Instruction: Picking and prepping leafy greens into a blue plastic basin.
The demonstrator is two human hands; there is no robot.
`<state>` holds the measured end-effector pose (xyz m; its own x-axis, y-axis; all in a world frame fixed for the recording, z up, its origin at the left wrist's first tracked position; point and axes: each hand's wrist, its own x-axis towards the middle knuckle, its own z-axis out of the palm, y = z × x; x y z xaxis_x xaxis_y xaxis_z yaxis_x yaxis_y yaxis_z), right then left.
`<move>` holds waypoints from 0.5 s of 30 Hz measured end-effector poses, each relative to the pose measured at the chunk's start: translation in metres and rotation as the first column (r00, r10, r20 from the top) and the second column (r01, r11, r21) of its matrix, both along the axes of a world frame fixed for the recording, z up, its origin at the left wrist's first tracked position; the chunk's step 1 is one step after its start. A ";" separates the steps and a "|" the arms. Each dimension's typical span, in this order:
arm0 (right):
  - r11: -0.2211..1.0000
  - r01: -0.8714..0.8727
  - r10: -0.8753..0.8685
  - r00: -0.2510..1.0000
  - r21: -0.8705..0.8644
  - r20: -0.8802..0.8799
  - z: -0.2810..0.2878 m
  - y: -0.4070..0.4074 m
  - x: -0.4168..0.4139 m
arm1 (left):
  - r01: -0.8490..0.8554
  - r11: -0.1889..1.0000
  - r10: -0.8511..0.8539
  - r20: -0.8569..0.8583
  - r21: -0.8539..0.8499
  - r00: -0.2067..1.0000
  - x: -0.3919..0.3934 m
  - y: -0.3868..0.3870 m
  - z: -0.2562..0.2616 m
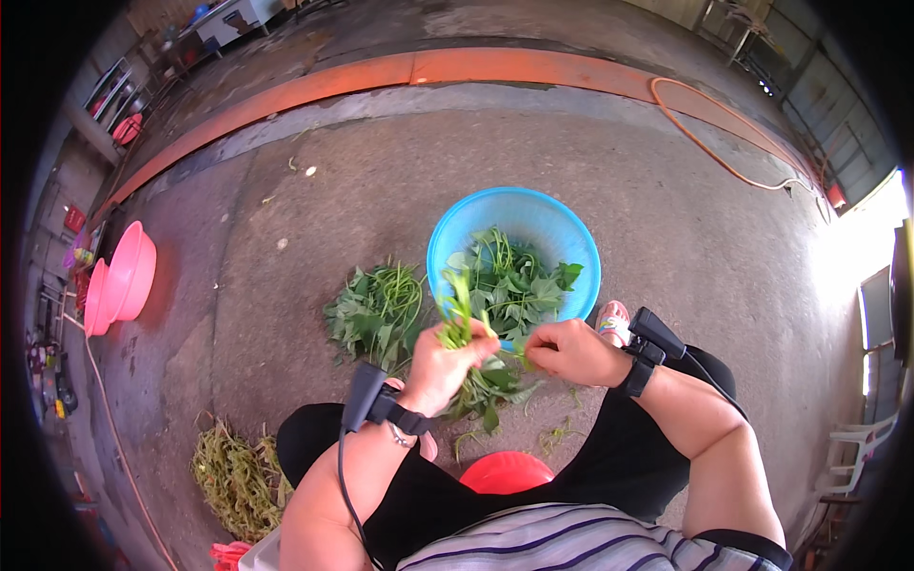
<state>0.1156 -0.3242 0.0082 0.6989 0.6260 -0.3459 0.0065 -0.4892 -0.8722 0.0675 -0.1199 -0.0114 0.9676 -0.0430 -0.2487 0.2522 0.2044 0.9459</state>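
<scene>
My left hand [446, 360] grips a bunch of leafy green stems [460, 303]. The stem ends point up and away from me, and leaves hang below the hand. Close by on the right, my right hand [575, 350] has its fingers curled and pinches a thin green stem piece [525, 355], slightly blurred. Just beyond both hands stands a blue plastic basket [437, 253] with cut leafy greens [518, 282] inside. On the floor to its left lies a pile of leafy greens [378, 314] with long stems.
Yellowish-green stripped scraps [235, 478] are heaped at lower left. A red plastic item [507, 471] sits between my legs. Pink basins [136, 275] stand at the left. An orange hose [703, 146] crosses the orange floor strip [493, 66]. A white plastic chair [857, 457] is far right.
</scene>
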 end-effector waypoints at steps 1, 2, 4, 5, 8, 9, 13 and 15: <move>0.985 -0.107 0.134 0.967 -0.135 0.217 -0.007 -0.006 0.001 | -0.063 0.998 0.063 0.011 0.010 0.998 0.002 0.009 0.004; 0.947 -0.205 0.278 0.910 -0.249 0.309 -0.022 -0.014 0.002 | -0.106 0.991 0.110 0.045 -0.082 0.993 0.006 0.019 0.005; 0.869 -0.233 0.395 0.859 -0.437 0.327 -0.043 -0.031 -0.003 | -0.212 0.970 0.219 0.043 -0.123 0.975 0.009 0.041 0.010; 0.755 -0.319 0.520 0.823 -0.573 0.228 -0.051 -0.039 -0.004 | -0.256 0.957 0.265 0.053 -0.134 0.963 0.010 0.053 0.011; 0.590 -0.435 0.640 0.765 -0.680 0.066 -0.073 -0.057 -0.014 | -0.361 0.920 0.373 0.060 -0.153 0.926 0.009 0.083 0.020; 0.568 -0.471 0.655 0.756 -0.675 0.023 -0.080 -0.062 -0.019 | -0.381 0.912 0.394 0.066 -0.153 0.917 0.008 0.089 0.022; 0.683 -0.463 0.623 0.772 -0.565 0.121 -0.085 -0.064 -0.029 | -0.354 0.931 0.357 0.026 -0.086 0.934 0.005 0.087 0.022; 0.877 -0.306 0.445 0.808 -0.371 0.385 -0.059 -0.038 -0.022 | -0.299 0.953 0.300 0.020 -0.057 0.954 0.006 0.073 0.016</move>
